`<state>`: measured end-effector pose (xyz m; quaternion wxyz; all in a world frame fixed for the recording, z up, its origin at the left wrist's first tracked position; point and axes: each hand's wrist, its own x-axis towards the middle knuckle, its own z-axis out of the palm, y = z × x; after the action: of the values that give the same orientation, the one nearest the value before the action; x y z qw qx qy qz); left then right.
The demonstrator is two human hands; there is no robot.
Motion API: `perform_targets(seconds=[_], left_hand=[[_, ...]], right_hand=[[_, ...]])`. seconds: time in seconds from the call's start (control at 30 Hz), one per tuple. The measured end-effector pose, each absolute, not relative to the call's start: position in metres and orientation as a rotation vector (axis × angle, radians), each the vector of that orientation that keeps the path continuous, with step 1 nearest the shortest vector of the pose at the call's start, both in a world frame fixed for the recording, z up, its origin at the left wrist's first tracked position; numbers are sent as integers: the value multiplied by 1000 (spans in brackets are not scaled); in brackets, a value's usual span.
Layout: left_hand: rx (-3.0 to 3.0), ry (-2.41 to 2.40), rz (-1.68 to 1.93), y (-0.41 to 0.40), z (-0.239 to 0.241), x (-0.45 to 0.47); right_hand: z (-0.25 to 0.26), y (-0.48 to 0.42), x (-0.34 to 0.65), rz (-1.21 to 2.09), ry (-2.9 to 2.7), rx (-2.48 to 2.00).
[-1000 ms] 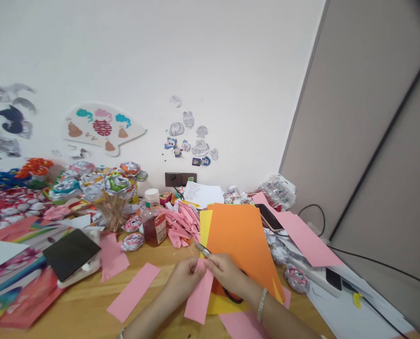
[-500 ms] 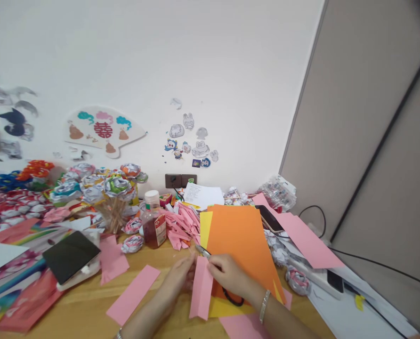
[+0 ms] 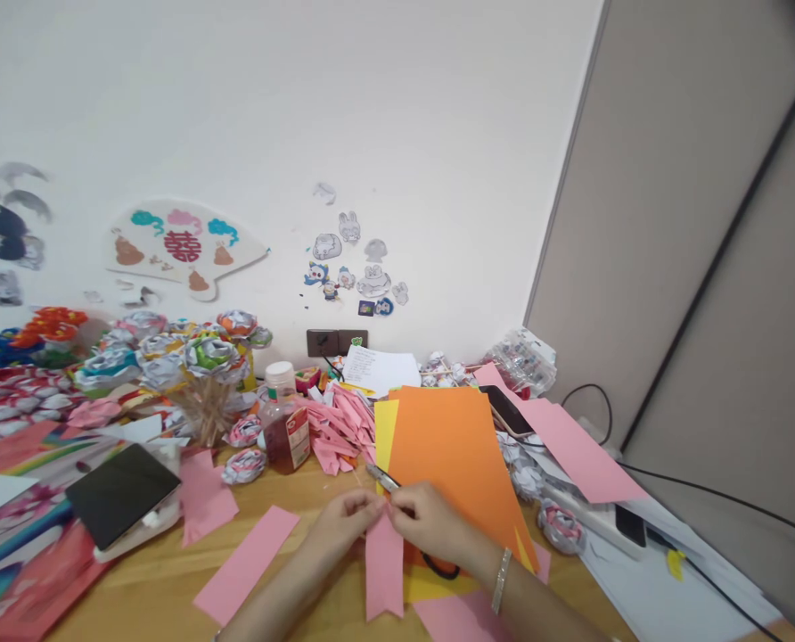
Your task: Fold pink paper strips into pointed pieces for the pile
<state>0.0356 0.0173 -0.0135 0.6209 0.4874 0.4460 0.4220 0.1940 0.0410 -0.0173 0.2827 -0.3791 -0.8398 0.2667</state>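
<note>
My left hand and my right hand meet at the top end of a folded pink paper strip. Fingers of both hands are pinched together on that end, while the strip hangs toward me with a notched lower edge. Beneath my right hand run scissors, their metal blades showing beyond the fingers and a black handle loop below the wrist. An orange paper stack with yellow sheets lies under and beyond my right hand. Left of my left forearm rests another flat pink paper strip.
A bottle of dark red liquid stands behind my left hand, beside a heap of pink paper pieces. Farther left are a dark tablet-like panel and paper flowers. Phones, cables and a long pink sheet lie right.
My left hand has moved up and right, its fingertips now pinching the strip's top beside my right hand. The strip has turned flatter toward me. The view has shifted slightly.
</note>
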Motion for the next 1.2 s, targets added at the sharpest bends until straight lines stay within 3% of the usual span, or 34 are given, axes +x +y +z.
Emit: perform_targets(seconds=[0.3,1.2], left_hand=[[1009,880,895,11,-3,33],[1308,982,896,16,-2,30]], right_hand=[[-7,38,195,941,-2133,-932],[-8,38,197,1077,-2143,-866]])
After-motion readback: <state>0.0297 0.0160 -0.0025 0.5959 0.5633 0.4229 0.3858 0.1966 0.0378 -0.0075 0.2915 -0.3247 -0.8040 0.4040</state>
